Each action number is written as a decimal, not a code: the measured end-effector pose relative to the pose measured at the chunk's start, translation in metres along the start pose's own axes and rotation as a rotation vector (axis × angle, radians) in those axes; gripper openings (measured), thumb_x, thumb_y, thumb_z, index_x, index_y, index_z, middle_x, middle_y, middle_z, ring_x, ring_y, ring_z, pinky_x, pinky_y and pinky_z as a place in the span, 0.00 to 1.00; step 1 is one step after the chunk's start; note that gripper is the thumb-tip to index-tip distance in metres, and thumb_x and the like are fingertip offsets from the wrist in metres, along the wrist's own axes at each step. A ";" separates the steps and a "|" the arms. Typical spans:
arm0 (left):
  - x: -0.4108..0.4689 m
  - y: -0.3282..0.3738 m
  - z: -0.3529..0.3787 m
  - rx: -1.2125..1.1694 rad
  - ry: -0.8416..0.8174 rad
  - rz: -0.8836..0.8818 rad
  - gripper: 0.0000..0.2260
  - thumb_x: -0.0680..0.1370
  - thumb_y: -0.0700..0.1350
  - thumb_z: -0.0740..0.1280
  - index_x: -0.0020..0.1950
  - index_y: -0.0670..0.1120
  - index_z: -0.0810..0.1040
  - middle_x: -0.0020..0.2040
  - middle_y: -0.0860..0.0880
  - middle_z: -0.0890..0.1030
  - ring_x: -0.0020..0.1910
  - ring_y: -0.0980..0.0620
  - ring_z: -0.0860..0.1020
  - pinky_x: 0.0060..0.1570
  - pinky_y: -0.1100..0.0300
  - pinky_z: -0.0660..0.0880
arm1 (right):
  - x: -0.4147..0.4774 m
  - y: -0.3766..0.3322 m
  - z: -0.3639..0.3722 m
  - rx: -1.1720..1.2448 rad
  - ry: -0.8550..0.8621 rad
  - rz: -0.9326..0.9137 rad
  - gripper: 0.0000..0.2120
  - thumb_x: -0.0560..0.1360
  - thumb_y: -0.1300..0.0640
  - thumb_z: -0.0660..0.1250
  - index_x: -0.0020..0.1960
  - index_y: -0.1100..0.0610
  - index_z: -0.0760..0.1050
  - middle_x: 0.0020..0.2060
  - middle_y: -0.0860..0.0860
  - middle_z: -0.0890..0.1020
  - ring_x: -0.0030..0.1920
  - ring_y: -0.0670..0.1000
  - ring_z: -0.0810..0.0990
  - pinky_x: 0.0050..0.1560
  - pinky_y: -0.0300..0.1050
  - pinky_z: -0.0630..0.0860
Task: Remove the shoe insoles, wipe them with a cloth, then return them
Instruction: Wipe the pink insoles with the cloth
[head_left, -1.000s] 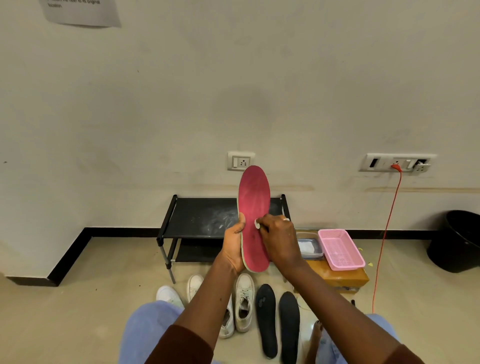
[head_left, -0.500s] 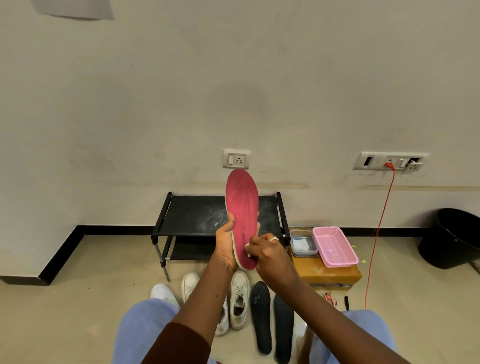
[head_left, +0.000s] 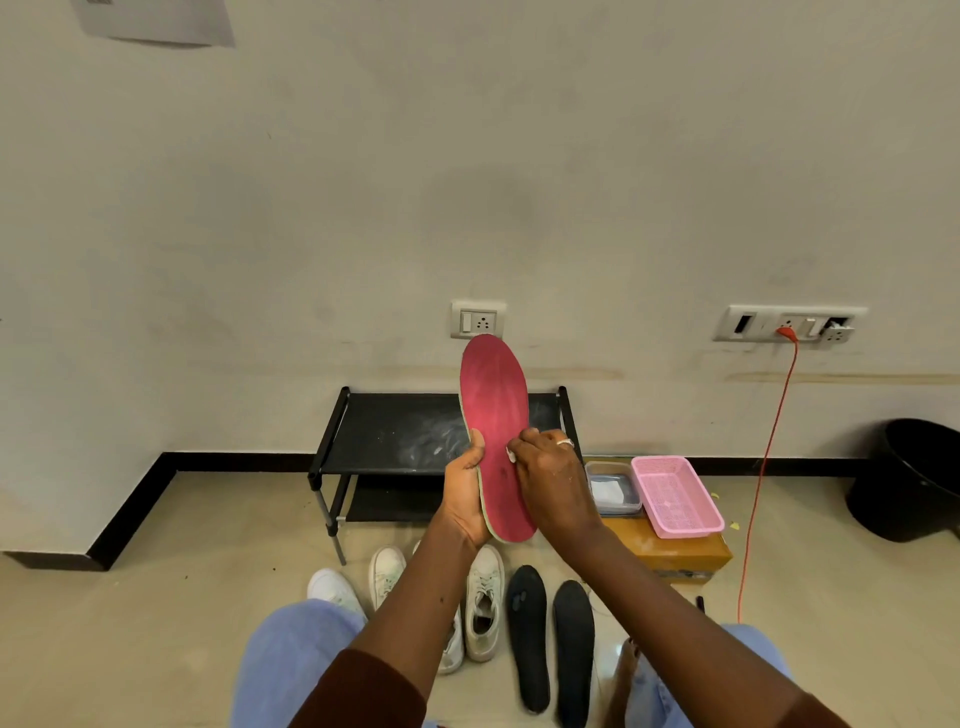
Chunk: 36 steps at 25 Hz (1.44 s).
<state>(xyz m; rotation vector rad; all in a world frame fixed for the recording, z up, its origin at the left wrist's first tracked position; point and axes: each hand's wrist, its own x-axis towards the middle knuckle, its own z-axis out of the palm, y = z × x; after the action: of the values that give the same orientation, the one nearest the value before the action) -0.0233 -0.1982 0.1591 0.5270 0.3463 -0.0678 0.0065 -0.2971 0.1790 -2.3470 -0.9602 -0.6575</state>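
Left hand grips the long red foam insole upright by its lower edge, above the white shoes. Right hand pinches a small white cloth vs. its face. Best: firm backing w/ left, full heel-to-toe strokes.

I sit in a plain indoor room, likely a home entry or utility corner. Indicators: bare off-white wall with a socket plate, black skirting, beige floor, a low black shoe rack against the wall, white shoes on the floor, and a black bin.
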 end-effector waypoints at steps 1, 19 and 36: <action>-0.001 -0.001 0.001 0.010 0.006 0.004 0.25 0.81 0.58 0.51 0.54 0.40 0.78 0.44 0.41 0.84 0.42 0.44 0.83 0.45 0.51 0.80 | 0.000 0.000 0.001 -0.003 -0.009 -0.019 0.05 0.64 0.68 0.73 0.39 0.62 0.81 0.34 0.55 0.83 0.35 0.57 0.81 0.36 0.47 0.80; 0.002 0.000 0.000 0.021 -0.018 -0.021 0.23 0.80 0.56 0.55 0.54 0.40 0.80 0.46 0.41 0.83 0.45 0.43 0.83 0.46 0.51 0.80 | 0.007 -0.009 -0.011 0.207 -0.131 0.158 0.07 0.75 0.64 0.64 0.46 0.61 0.81 0.39 0.58 0.83 0.38 0.56 0.80 0.39 0.45 0.77; 0.003 0.008 -0.002 -0.130 -0.106 -0.069 0.27 0.74 0.59 0.59 0.52 0.37 0.82 0.53 0.42 0.80 0.39 0.47 0.79 0.40 0.58 0.79 | -0.029 -0.028 -0.015 0.346 -0.113 -0.009 0.07 0.68 0.63 0.68 0.44 0.59 0.82 0.39 0.51 0.85 0.40 0.48 0.82 0.46 0.37 0.78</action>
<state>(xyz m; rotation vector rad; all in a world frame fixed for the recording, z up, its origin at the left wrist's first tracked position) -0.0203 -0.1897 0.1603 0.3815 0.2637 -0.1385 -0.0364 -0.3031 0.1800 -2.0895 -1.0426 -0.3316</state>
